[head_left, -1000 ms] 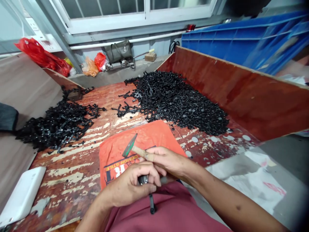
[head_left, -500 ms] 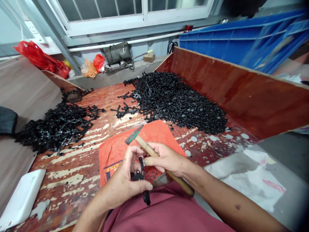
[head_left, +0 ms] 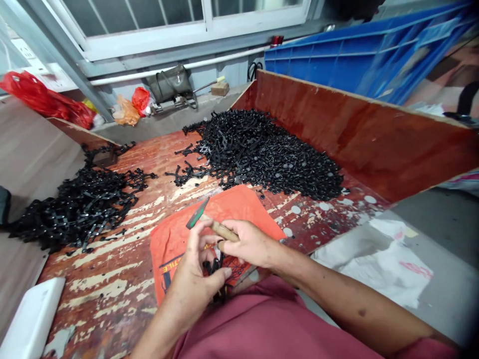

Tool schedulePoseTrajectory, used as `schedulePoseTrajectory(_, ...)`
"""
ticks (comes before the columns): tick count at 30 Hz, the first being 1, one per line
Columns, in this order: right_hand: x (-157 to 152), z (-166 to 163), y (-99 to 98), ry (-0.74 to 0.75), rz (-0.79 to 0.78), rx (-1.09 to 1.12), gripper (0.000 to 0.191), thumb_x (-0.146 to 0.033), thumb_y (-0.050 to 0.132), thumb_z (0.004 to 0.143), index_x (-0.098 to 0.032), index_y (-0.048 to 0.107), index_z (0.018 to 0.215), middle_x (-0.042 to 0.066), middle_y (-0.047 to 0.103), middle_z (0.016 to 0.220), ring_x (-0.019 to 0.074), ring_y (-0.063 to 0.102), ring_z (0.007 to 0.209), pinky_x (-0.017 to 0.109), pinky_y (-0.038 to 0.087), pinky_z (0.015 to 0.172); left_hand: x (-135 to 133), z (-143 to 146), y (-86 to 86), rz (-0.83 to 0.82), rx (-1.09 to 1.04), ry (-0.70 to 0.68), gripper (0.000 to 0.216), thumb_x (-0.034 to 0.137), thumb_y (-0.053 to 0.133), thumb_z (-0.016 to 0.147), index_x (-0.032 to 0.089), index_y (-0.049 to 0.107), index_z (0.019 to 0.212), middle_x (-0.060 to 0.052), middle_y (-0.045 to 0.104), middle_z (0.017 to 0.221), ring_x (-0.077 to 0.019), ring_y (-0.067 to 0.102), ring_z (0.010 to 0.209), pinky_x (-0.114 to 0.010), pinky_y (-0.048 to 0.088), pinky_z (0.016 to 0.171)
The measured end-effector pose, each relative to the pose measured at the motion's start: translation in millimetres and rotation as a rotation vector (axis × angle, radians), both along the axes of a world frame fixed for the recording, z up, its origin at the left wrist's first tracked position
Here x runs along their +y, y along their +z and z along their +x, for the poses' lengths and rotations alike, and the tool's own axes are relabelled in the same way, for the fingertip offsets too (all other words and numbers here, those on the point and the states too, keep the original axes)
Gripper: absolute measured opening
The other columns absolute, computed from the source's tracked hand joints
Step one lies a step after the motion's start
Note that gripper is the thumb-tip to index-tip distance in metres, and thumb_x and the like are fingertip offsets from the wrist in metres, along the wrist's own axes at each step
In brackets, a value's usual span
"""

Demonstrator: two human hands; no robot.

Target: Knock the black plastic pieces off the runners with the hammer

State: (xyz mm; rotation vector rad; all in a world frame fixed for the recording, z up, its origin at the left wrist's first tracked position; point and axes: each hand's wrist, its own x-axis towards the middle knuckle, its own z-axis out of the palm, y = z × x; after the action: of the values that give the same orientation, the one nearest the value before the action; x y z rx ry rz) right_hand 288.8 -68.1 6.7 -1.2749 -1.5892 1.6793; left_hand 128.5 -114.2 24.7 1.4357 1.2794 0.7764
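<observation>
My left hand (head_left: 194, 274) is closed around a small black plastic part (head_left: 214, 265), pinched between thumb and fingers above an orange cloth (head_left: 175, 238). My right hand (head_left: 249, 244) grips the wooden handle of a small hammer (head_left: 209, 223), whose dark metal head points up and left over the cloth. The two hands touch each other at the fingertips. A large heap of black plastic parts (head_left: 269, 154) lies behind the cloth. A second heap of black linked pieces (head_left: 78, 204) lies at the left.
The worn red wooden table (head_left: 123, 259) has a raised red board (head_left: 355, 134) along its right side. A white flat object (head_left: 30, 319) sits at the near left corner. Blue crates (head_left: 355, 55) stand behind the board. Bags and a wood block lie under the window.
The left hand has turned the black part upward and brought it against the right hand. The hammer stays gripped, shifting slightly. The camera has drifted, shifting the scene left.
</observation>
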Motion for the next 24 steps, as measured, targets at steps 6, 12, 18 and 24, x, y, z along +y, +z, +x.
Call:
schedulePoseTrajectory(6, 1, 1, 3.1, -0.077, 0.025, -0.021, 0.011, -0.013, 0.058, 0.074, -0.019, 0.059, 0.083, -0.007, 0.052, 0.063, 0.0066, 0.047, 0.047, 0.018, 0.031, 0.042, -1, 3, -1.2, 0.076, 0.023, 0.207, 0.078, 0.019, 0.076, 0.067, 0.029, 0.041, 0.136, -0.004, 0.064, 0.109, -0.0117, 0.055, 0.064, -0.026, 0.044, 0.06)
schedulePoseTrajectory(12, 0, 4, 2.7, -0.127, -0.03, 0.07, 0.01, -0.019, 0.06, 0.077, -0.018, 0.06, 0.087, -0.008, 0.054, 0.059, 0.0053, 0.042, 0.038, 0.018, 0.031, 0.038, 6, -15, -6.5, 0.089, 0.085, 0.39, 0.069, 0.031, 0.085, 0.06, 0.025, 0.056, 0.122, -0.005, 0.068, 0.105, -0.0145, 0.058, 0.068, -0.029, 0.047, 0.067)
schedulePoseTrajectory(18, -8, 6, 3.8, -0.226, -0.069, 0.229, 0.015, -0.029, 0.066, 0.076, -0.019, 0.056, 0.08, -0.008, 0.057, 0.057, 0.0042, 0.039, 0.033, 0.017, 0.028, 0.035, 5, -16, -11.1, -0.265, -0.378, 0.456, 0.043, 0.042, 0.081, 0.069, 0.015, 0.062, 0.097, -0.003, 0.07, 0.08, -0.0143, 0.064, 0.07, -0.025, 0.049, 0.069)
schedulePoseTrajectory(24, -26, 6, -3.3, -0.19, -0.126, 0.182, 0.019, -0.028, 0.068, 0.074, -0.019, 0.056, 0.084, -0.003, 0.07, 0.072, 0.0032, 0.039, 0.033, 0.016, 0.029, 0.032, 5, -17, -9.7, -0.193, -0.385, 0.471, 0.049, 0.039, 0.074, 0.078, 0.022, 0.052, 0.118, 0.006, 0.06, 0.061, -0.0089, 0.054, 0.052, -0.019, 0.042, 0.057)
